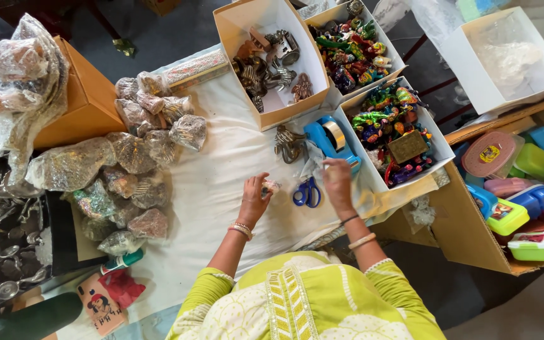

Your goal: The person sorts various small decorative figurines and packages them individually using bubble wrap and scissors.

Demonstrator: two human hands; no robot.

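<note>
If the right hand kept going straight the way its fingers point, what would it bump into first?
Most likely the blue plastic tape dispenser. The right hand points up the white cloth-covered table, and the dispenser sits just beyond its fingertips, though height above the table is hard to judge.

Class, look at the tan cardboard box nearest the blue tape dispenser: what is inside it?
The tan cardboard box holds a loose heap of dark metal figurines on its left side, with bare white floor at right. Whatever lies beneath the heap is covered.
</note>
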